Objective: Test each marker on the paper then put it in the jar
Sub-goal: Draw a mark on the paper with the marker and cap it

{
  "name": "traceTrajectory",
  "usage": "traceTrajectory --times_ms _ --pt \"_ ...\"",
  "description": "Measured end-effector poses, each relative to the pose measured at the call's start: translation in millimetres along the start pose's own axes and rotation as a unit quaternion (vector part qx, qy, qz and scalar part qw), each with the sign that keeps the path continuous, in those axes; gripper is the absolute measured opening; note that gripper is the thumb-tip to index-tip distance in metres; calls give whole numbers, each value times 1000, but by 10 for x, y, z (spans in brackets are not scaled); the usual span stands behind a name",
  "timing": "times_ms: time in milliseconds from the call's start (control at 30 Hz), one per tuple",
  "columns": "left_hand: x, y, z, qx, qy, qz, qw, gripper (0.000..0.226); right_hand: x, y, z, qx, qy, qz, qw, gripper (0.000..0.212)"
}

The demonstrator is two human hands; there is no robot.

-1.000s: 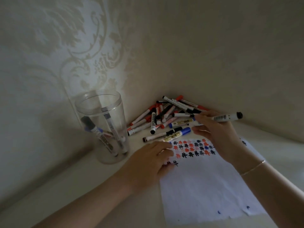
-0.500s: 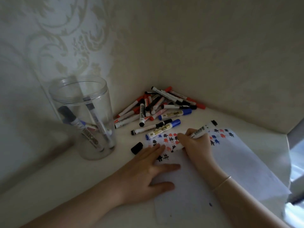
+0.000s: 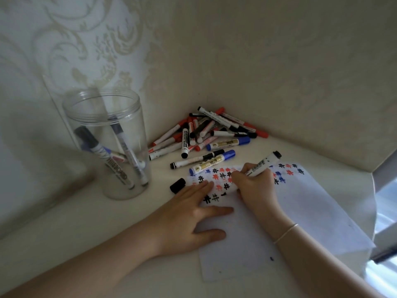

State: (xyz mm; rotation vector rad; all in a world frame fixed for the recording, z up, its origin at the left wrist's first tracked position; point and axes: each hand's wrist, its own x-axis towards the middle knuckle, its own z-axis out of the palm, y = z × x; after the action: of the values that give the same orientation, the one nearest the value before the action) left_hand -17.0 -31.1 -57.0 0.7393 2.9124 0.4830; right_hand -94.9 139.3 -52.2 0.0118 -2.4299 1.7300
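My right hand (image 3: 256,187) grips a white marker (image 3: 263,163) with a black end, its tip down on the white paper (image 3: 311,207) among rows of black, red and blue marks. Flat on the paper's left edge lies my left hand (image 3: 189,216), fingers spread and pressing it down. A black cap (image 3: 177,185) lies loose just left of the paper. The clear plastic jar (image 3: 107,143) stands upright at the left with several markers inside. A pile of markers (image 3: 206,134) fills the corner behind the paper.
Two walls meet behind the pile and close off the back. A blue-capped marker (image 3: 212,162) and a black-capped one (image 3: 197,159) lie between the pile and the paper. The white shelf (image 3: 75,224) ends at a rounded edge on the right, beside a window.
My right hand came down from above the pile to the paper with the marker, now uncapped. The black cap appeared on the shelf. My left hand spread flat on the paper.
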Motion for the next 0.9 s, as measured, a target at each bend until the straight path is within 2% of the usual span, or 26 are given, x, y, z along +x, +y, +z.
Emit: traceTrajectory --times_ms 100,267,467,733,833,900 --pt "-5 3 -10 0 0 0 1000 62 -29 -33 7 -1 -24 -16 1000 17" --pt "-3 -4 -1 -6 4 5 1000 58 4 1 26 -23 18 -8 1000 22" --pt "4 -4 2 1 11 8 1000 55 -25 -24 7 -12 -11 0 1000 18" --pt "-4 17 -20 -2 14 17 1000 54 -13 -29 2 -9 2 16 1000 17" --pt "-43 32 -65 20 48 34 998 54 -1 -28 9 -18 5 17 1000 21" --pt "-29 15 -96 64 127 53 988 45 -1 -32 1 -14 2 21 1000 23"
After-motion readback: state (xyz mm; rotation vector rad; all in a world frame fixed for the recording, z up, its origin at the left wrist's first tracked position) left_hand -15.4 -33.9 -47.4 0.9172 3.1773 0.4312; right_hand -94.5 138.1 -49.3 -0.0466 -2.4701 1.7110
